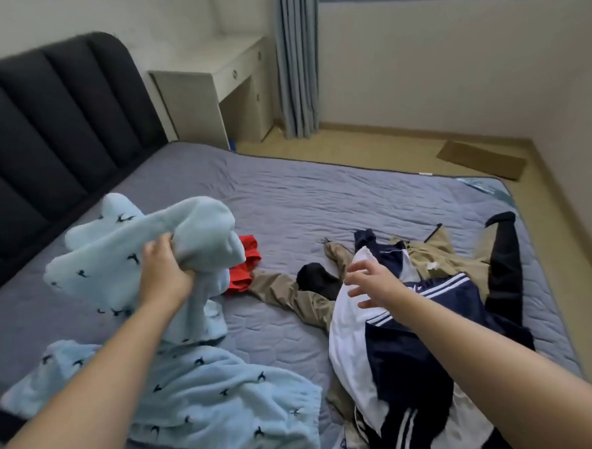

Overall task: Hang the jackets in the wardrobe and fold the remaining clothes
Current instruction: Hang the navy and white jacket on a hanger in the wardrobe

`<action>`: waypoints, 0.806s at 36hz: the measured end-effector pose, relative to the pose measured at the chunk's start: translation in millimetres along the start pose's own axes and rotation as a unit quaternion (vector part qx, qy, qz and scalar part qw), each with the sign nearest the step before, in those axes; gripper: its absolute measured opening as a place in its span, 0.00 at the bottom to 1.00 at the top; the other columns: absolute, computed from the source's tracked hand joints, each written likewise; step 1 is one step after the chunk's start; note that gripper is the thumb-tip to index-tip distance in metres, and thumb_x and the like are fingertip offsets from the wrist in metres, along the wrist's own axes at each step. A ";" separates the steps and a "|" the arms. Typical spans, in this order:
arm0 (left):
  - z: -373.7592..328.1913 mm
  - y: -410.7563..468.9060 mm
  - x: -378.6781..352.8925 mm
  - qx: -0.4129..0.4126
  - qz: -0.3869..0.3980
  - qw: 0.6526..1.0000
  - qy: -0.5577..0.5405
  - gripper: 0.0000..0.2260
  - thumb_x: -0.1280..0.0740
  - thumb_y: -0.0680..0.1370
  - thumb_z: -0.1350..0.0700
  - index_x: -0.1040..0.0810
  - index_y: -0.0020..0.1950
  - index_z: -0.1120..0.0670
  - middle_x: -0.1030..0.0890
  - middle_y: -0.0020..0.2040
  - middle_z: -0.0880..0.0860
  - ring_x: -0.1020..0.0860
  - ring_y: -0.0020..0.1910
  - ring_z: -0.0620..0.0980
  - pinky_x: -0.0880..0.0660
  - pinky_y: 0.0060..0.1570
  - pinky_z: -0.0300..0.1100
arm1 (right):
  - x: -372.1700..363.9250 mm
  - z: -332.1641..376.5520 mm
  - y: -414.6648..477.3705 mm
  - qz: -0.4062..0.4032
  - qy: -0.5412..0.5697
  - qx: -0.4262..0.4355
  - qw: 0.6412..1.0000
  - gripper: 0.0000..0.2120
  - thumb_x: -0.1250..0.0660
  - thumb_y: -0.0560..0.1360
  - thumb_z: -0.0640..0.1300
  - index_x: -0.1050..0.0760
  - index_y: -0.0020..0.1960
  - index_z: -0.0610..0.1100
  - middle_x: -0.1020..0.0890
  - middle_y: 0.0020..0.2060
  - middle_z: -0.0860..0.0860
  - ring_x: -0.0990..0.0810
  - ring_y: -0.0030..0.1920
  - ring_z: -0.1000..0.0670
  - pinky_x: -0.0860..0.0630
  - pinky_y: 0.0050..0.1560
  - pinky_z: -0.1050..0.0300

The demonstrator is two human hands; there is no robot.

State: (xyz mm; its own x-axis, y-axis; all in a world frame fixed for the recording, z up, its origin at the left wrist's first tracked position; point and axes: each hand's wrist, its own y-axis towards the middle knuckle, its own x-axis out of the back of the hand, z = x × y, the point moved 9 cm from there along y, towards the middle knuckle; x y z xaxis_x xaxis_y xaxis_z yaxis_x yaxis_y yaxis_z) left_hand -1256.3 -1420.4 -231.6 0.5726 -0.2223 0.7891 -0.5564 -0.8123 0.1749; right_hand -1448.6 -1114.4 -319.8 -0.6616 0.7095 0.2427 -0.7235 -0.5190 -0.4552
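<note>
The fingers [158, 245] of our left hand [166, 269] are curled tight on a bunched fold of a light blue fleece garment [118, 261] printed with small dark bird shapes, and hold it lifted off the bed. More of the same blue fleece lies spread nearer to us, below that wrist; we cannot tell whether it is one piece or two.

The fingers [357, 267] of our right hand [380, 283] are spread apart and slightly bent, holding nothing. Directly under them lies one navy and white track jacket [404, 362] with white stripes along its sleeve; we cannot tell whether the fingertips touch it.

Beneath the jacket and stretching out between the two hands is one khaki garment [291, 293]. It carries a small white tag, too small to read. Beyond the right fingers a black garment [502, 265] shows a long sleeve. Just past the left fingers, partly hidden behind the lifted fleece, sits one red cloth [248, 261].

All of it rests on a grey quilted bed [321, 202] with a dark padded headboard [42, 117]. Farther off stand one white desk [218, 74], one grey-blue curtain [296, 59] and a flat piece of brown cardboard [480, 159] on the floor.
</note>
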 end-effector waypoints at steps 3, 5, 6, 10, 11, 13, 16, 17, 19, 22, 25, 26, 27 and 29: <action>27.7 -37.0 -80.4 0.028 0.150 0.987 0.060 0.27 0.32 0.71 0.63 0.34 0.69 0.58 0.34 0.68 0.61 0.30 0.63 0.62 0.31 0.62 0.52 | 17.6 -53.1 10.4 -0.026 -0.045 -0.044 0.998 0.09 0.37 0.77 0.42 0.29 0.57 0.45 0.23 0.48 0.47 0.22 0.42 0.51 0.27 0.37 0.57; 33.4 -66.0 -134.4 0.015 0.232 0.969 0.085 0.26 0.33 0.72 0.61 0.34 0.70 0.57 0.35 0.69 0.59 0.31 0.65 0.59 0.32 0.63 0.50 | 30.1 -94.9 15.1 -0.041 -0.066 -0.078 0.994 0.08 0.37 0.76 0.41 0.29 0.55 0.45 0.24 0.43 0.49 0.24 0.39 0.50 0.29 0.33 0.59; 33.7 -81.3 -161.1 0.005 0.268 0.959 0.094 0.24 0.34 0.73 0.60 0.33 0.69 0.56 0.34 0.69 0.58 0.31 0.65 0.57 0.33 0.62 0.47 | 36.5 -115.8 16.3 -0.048 -0.072 -0.094 0.992 0.07 0.37 0.76 0.41 0.29 0.54 0.45 0.24 0.40 0.49 0.25 0.37 0.50 0.31 0.31 0.60; 19.9 -138.4 -256.1 -0.071 0.364 0.924 0.092 0.14 0.37 0.76 0.58 0.26 0.61 0.53 0.27 0.62 0.53 0.27 0.60 0.52 0.30 0.60 0.45 | 56.5 -190.5 18.9 -0.058 -0.138 -0.135 0.980 0.05 0.36 0.73 0.40 0.29 0.47 0.48 0.23 0.40 0.50 0.25 0.37 0.50 0.31 0.32 0.61; 14.3 -151.6 -275.5 -0.094 0.377 0.917 0.093 0.13 0.37 0.76 0.58 0.26 0.60 0.52 0.26 0.61 0.51 0.27 0.60 0.50 0.29 0.59 0.45 | 59.6 -206.3 20.0 -0.055 -0.159 -0.138 0.976 0.05 0.36 0.73 0.40 0.29 0.46 0.48 0.22 0.42 0.50 0.25 0.39 0.51 0.31 0.35 0.61; 1.9 -175.5 -311.8 -0.139 0.394 0.903 0.102 0.11 0.38 0.77 0.56 0.26 0.59 0.50 0.26 0.59 0.49 0.27 0.59 0.49 0.29 0.56 0.44 | 66.6 -235.6 22.1 -0.051 -0.211 -0.149 0.965 0.06 0.36 0.72 0.40 0.28 0.49 0.48 0.21 0.47 0.50 0.24 0.45 0.51 0.30 0.43 0.60; -11.3 -207.4 -363.2 -0.184 0.414 0.886 0.102 0.10 0.39 0.76 0.57 0.25 0.57 0.51 0.25 0.57 0.49 0.27 0.58 0.49 0.29 0.53 0.43 | 74.4 -278.9 30.1 -0.035 -0.307 -0.166 0.937 0.14 0.37 0.73 0.42 0.28 0.58 0.47 0.24 0.58 0.49 0.26 0.56 0.49 0.30 0.54 0.60; -12.6 -217.2 -378.5 -0.189 0.421 0.881 0.101 0.10 0.39 0.76 0.57 0.25 0.56 0.51 0.25 0.56 0.49 0.27 0.58 0.49 0.29 0.52 0.43 | 75.3 -292.6 32.9 -0.027 -0.339 -0.169 0.925 0.16 0.38 0.73 0.42 0.30 0.61 0.47 0.27 0.61 0.49 0.27 0.59 0.48 0.30 0.56 0.59; -10.6 -233.9 -406.3 -0.191 0.435 0.874 0.099 0.10 0.40 0.76 0.57 0.25 0.56 0.51 0.25 0.55 0.49 0.26 0.57 0.50 0.28 0.53 0.44 | 77.6 -313.1 39.9 -0.020 -0.397 -0.165 0.903 0.22 0.37 0.74 0.42 0.34 0.67 0.48 0.35 0.70 0.48 0.30 0.64 0.46 0.29 0.59 0.56; -4.7 -253.7 -442.0 -0.200 0.449 0.865 0.100 0.11 0.41 0.75 0.57 0.25 0.56 0.49 0.25 0.56 0.47 0.26 0.57 0.49 0.28 0.54 0.45 | 87.0 -321.6 59.6 -0.054 -0.452 -0.123 0.882 0.37 0.35 0.72 0.39 0.47 0.75 0.54 0.56 0.77 0.50 0.35 0.67 0.44 0.26 0.55 0.54; 5.5 -264.9 -466.6 -0.196 0.451 0.866 0.097 0.11 0.41 0.76 0.56 0.26 0.56 0.47 0.26 0.54 0.44 0.26 0.54 0.46 0.27 0.50 0.43 | 99.3 -328.0 85.5 -0.068 -0.479 -0.102 0.869 0.47 0.33 0.71 0.38 0.60 0.76 0.61 0.63 0.77 0.50 0.31 0.62 0.45 0.27 0.41 0.56; 9.2 -268.0 -473.3 -0.192 0.452 0.866 0.095 0.10 0.41 0.76 0.55 0.26 0.56 0.47 0.26 0.54 0.44 0.26 0.54 0.45 0.26 0.50 0.43 | 105.2 -334.1 93.2 -0.071 -0.479 -0.107 0.869 0.49 0.32 0.72 0.38 0.62 0.76 0.61 0.59 0.77 0.49 0.30 0.61 0.45 0.27 0.41 0.56; 12.8 -271.0 -479.2 -0.189 0.453 0.866 0.094 0.10 0.40 0.76 0.56 0.26 0.56 0.47 0.26 0.54 0.43 0.26 0.53 0.45 0.26 0.50 0.44 | 111.2 -341.4 99.4 -0.074 -0.472 -0.113 0.871 0.48 0.32 0.72 0.40 0.63 0.76 0.60 0.52 0.76 0.48 0.28 0.61 0.44 0.27 0.43 0.55; 17.8 -277.0 -488.2 -0.181 0.451 0.869 0.092 0.10 0.40 0.76 0.56 0.25 0.56 0.48 0.26 0.53 0.44 0.26 0.53 0.44 0.26 0.51 0.43 | 120.1 -356.3 105.5 -0.064 -0.463 -0.125 0.875 0.41 0.33 0.73 0.42 0.54 0.77 0.56 0.34 0.68 0.47 0.24 0.58 0.43 0.28 0.47 0.54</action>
State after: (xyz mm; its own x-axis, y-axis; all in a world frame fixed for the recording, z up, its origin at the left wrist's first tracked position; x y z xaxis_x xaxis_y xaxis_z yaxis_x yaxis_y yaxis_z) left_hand -1371.0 -1096.5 -675.7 -0.2814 -0.5632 0.7769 -0.9014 -0.1226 -0.4154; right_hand -1534.1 -914.1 -643.9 -0.5375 0.0050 0.8432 -0.8147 -0.2610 -0.5178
